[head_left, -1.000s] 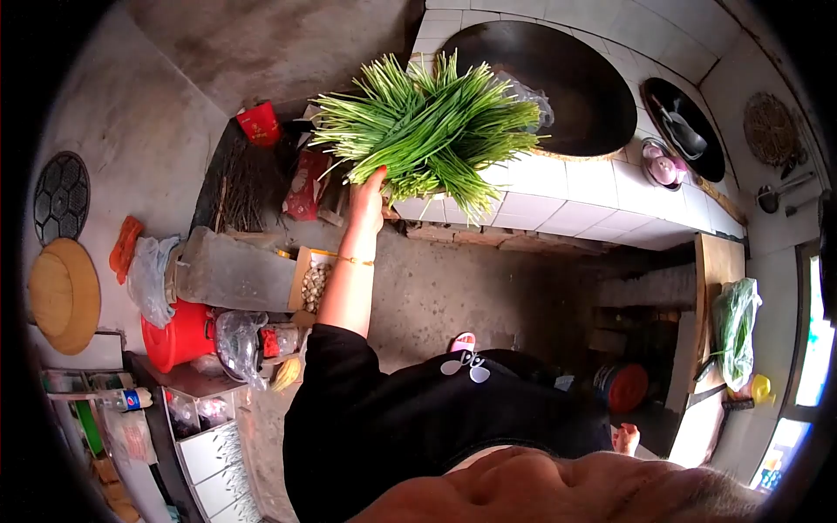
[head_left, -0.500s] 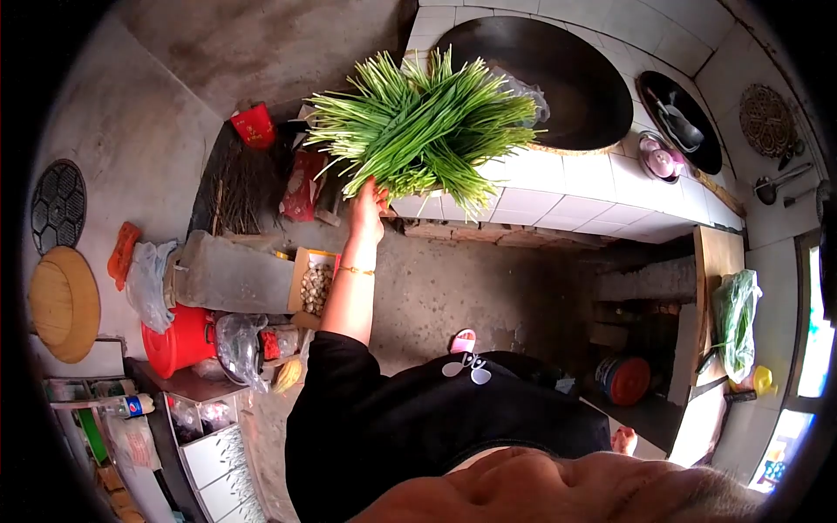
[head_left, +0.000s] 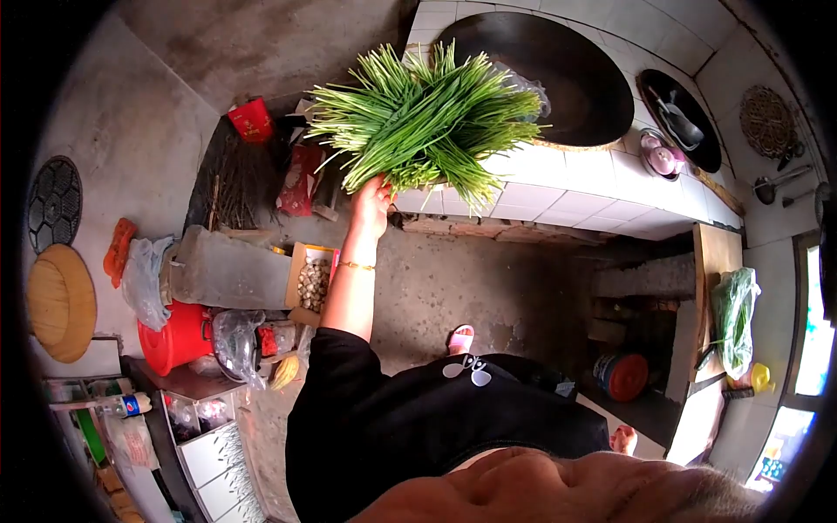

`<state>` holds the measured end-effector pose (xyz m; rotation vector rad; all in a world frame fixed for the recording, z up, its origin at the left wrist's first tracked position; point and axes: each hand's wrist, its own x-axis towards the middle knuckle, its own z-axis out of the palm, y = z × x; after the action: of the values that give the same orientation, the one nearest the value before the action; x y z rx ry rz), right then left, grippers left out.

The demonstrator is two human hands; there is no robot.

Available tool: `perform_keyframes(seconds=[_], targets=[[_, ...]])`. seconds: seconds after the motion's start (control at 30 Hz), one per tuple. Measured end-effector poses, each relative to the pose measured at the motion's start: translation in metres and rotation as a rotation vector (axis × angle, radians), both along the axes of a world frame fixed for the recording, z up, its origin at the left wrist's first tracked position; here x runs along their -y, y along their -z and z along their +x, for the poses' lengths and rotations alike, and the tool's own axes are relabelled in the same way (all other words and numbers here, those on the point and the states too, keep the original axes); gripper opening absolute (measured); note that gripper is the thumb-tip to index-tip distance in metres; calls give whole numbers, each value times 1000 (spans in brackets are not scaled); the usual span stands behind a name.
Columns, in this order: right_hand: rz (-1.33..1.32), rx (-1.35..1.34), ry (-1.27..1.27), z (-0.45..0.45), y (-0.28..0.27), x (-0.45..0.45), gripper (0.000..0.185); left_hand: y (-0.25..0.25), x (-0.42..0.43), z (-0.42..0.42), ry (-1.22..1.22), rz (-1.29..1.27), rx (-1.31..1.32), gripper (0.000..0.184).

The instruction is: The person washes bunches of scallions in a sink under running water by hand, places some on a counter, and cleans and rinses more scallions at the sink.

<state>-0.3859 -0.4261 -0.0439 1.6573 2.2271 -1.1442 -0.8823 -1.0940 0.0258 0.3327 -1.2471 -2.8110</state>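
A large heap of long green stalks lies crosswise at the near left edge of the white-tiled counter, beside a big black wok. My left hand is at the heap's lower left edge, its fingers wrapped onto the stalks there; part of them is hidden under the greens. A bracelet circles that wrist. My right hand hangs low by my right side, only partly visible past the black shirt, with its fingers curled and nothing discernible in them.
A smaller black wok and a bowl of purple onions stand farther right on the counter. Bagged greens lie on a wooden board. At left are a box of garlic, a red bucket and a broom-like twig pile.
The camera view has shifted slightly. My left hand stays at the heap's lower edge, and the stalks keep nearly the same place and shape.
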Motion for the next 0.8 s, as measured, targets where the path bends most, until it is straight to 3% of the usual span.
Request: perform_keyframes(seconds=[0.2, 0.3, 0.7, 0.73, 0.77, 0.8], targets=[[1, 13, -68, 22, 0, -4, 12, -2, 4, 8, 27, -244, 32, 23], [-204, -226, -35, 40, 3, -6, 12, -3, 9, 15, 117, -216, -3, 25], [-111, 28, 17, 110, 45, -21, 5, 12, -4, 43, 397, -171, 26, 36], [-174, -58, 138, 109, 40, -16, 5, 21, -4, 48, 412, -154, 60, 36], [-109, -32, -6, 105, 25, -6, 12, 31, -5, 53, 439, -136, 95, 36], [-198, -247, -7, 115, 29, -10, 13, 44, -3, 61, 423, -164, 183, 37]])
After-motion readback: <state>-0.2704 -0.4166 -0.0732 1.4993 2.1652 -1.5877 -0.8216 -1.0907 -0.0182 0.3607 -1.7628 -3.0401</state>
